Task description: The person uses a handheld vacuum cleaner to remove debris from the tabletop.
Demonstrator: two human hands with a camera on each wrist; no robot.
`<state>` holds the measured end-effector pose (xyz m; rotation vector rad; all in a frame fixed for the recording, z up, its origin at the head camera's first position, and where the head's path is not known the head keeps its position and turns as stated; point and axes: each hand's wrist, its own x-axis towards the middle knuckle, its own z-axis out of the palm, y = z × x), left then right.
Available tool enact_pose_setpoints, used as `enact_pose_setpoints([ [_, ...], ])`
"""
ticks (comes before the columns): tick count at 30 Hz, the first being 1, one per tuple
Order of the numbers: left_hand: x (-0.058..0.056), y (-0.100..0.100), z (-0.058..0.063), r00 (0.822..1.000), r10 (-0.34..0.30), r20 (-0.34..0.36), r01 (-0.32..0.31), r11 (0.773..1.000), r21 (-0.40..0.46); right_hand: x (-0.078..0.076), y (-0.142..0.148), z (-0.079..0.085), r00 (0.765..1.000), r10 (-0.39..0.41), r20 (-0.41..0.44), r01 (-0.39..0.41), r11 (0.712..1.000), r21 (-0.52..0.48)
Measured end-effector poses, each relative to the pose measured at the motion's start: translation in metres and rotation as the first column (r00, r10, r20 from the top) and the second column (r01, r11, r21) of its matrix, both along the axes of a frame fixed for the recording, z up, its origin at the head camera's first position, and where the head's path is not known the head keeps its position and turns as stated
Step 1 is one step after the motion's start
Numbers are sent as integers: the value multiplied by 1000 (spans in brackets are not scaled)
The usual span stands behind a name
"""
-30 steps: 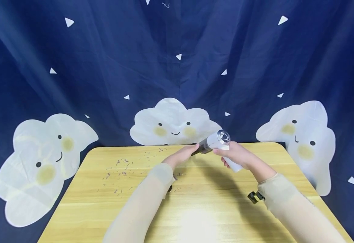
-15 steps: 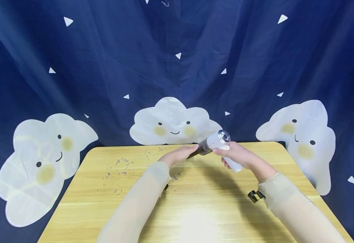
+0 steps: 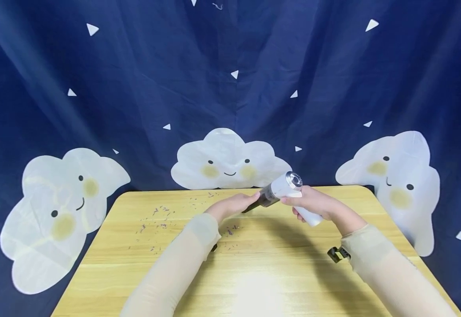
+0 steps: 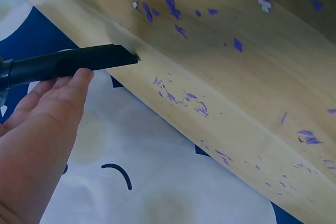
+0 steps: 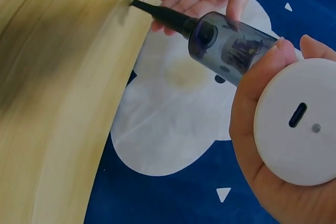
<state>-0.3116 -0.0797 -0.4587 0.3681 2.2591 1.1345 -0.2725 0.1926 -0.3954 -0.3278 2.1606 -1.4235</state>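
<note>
vacuum [image 3: 283,186]: scraps [image 5: 243,51] inside, right wrist view only

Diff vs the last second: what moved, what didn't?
The left hand and left sleeve shifted slightly left, baring more purple scraps to the sleeve's right. The tip of the black nozzle sits slightly lower in the head view, more of it showing. Nothing taken hold of or let go. The right hand grips the white vacuum as before.

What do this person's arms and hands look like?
The left hand and right hand are bare, ungloved. The left sleeve and right sleeve are long and cream-coloured. A black bracket-like fitting shows by the right sleeve, a small black piece by the left sleeve.
</note>
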Motion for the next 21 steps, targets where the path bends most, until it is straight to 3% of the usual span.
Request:
enact_pose_setpoints([
  [9, 5, 10, -4, 1000, 0, 20, -1, 999, 34, 3, 10, 4, 1000, 20, 12, -20, 1000, 24],
  [21, 12, 7, 0, 999, -37, 19, 37, 999, -17, 7, 14, 5, 995, 95, 15, -95, 995, -6],
])
